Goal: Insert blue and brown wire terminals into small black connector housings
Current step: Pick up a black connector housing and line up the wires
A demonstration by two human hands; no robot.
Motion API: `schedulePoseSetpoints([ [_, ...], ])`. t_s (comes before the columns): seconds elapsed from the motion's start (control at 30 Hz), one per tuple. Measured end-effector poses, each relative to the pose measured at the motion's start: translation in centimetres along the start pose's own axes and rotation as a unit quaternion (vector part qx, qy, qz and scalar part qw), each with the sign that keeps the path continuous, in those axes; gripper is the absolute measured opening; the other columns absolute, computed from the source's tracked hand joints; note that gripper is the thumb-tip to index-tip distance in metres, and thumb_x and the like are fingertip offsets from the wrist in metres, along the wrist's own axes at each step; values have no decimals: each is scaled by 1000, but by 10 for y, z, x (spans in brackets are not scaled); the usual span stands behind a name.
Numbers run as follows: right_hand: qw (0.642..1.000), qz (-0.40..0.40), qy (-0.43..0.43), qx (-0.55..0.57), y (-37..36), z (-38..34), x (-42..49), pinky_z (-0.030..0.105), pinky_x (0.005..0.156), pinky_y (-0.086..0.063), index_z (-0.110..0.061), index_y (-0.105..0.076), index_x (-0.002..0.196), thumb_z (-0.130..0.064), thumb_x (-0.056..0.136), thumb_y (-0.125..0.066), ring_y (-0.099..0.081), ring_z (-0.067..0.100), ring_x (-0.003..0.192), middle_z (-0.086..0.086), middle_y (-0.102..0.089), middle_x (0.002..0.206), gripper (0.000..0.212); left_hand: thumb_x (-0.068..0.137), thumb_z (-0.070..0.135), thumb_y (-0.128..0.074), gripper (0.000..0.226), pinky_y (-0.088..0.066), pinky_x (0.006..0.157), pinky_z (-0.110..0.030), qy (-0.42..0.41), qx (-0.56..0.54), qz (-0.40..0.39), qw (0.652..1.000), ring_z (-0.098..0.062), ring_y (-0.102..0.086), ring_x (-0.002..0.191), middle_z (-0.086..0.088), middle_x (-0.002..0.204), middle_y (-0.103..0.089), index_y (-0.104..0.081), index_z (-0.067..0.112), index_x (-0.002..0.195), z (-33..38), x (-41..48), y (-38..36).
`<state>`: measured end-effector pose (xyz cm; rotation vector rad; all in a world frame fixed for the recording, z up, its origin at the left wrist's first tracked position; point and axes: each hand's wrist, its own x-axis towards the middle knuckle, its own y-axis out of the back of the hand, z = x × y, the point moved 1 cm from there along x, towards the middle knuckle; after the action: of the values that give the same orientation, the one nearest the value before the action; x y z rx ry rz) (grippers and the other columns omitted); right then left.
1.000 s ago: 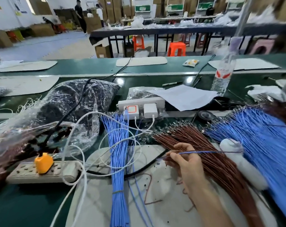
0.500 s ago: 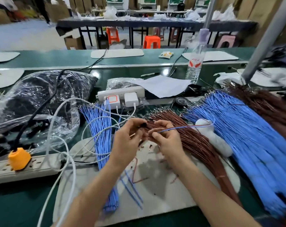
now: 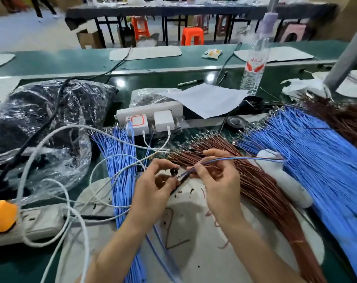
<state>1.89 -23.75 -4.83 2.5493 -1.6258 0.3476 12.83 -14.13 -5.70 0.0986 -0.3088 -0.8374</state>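
Observation:
My left hand [image 3: 155, 186] pinches a small black connector housing [image 3: 174, 172] between thumb and fingers above the white work mat [image 3: 194, 242]. My right hand [image 3: 216, 178] pinches a blue wire and a brown wire [image 3: 235, 158] together, their tips pointing at the housing a short way from it. The two wires trail off to the right. A bundle of brown wires [image 3: 261, 193] lies right behind my right hand. A big fan of blue wires [image 3: 320, 160] spreads at the right, and a second blue bundle [image 3: 122, 160] lies left of my left hand.
A white power strip with chargers [image 3: 153, 117] sits behind the hands, its white cables [image 3: 75, 201] looping over the left. A clear bag of black parts [image 3: 42, 119] lies at the left, a strip with an orange plug [image 3: 1, 216] front left, a water bottle [image 3: 254, 64] and paper sheet [image 3: 206, 99] behind.
My left hand has come in with the black housing and now faces my right hand. The view has tilted down and moved closer; the wire tips now sit near the housing.

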Motion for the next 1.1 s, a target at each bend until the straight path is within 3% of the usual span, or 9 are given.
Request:
schedulePoseSetpoints([
  [0.17, 998, -11, -31, 51, 2, -3, 2, 17, 67, -53, -14, -61, 88, 8, 83, -66, -70, 18, 73, 8, -69, 79, 22, 87, -7, -61, 28, -54, 80, -25, 10, -23, 5, 1000, -15, -71, 87, 3, 96, -70, -61, 20, 94, 2, -2, -1],
  [0.4, 997, -49, -49, 23, 0, 0, 0, 15, 62, -49, -10, -63, 83, 8, 82, -66, -65, 12, 62, -4, -67, 72, 18, 84, -9, -64, 29, -49, 70, -13, 7, -23, -21, 999, -8, -70, 82, 3, 89, -71, -62, 20, 91, 8, -4, -5],
  [0.57, 996, -55, -61, 34, 2, 1, 0, 16, 58, -47, -8, -63, 82, 9, 82, -65, -58, 9, 54, -3, -64, 64, 17, 83, -2, -69, 27, -50, 66, -17, 18, -28, -32, 999, -10, -70, 72, 7, 84, -71, -63, 24, 90, 8, -5, -5],
  [0.73, 994, -67, -59, 56, 4, -1, 2, 16, 51, -46, -10, -63, 78, 12, 82, -62, -53, 7, 52, -4, -61, 62, 23, 83, -11, -64, 33, -51, 69, -18, 12, -16, -32, 999, -11, -70, 74, 2, 87, -70, -63, 20, 92, 8, -6, -5],
  [0.93, 994, 27, -5, 104, 19, -7, 7, 20, 54, -49, -23, -65, 78, 4, 85, -64, -57, 11, 55, 0, -63, 63, 28, 85, -1, -69, 22, -51, 78, -17, 1, -28, -35, 999, -6, -67, 84, 5, 101, -70, -63, 18, 93, 12, -7, -4],
  [1.03, 991, 50, 11, 122, 23, -9, 4, 19, 50, -45, -16, -60, 83, 2, 87, -63, -52, 11, 51, 0, -60, 58, 19, 85, -2, -67, 22, -51, 74, -16, 25, -33, -34, 999, -6, -68, 86, 6, 100, -70, -63, 17, 94, 9, -6, -4],
  [1.1, 996, 34, 32, 81, 21, -11, 0, 20, 50, -44, -22, -61, 82, 0, 86, -64, -51, 13, 51, 2, -59, 60, 22, 86, -2, -66, 22, -49, 67, -15, 44, -44, -29, 998, -9, -68, 85, 5, 97, -71, -61, 18, 93, 9, -6, -4],
])
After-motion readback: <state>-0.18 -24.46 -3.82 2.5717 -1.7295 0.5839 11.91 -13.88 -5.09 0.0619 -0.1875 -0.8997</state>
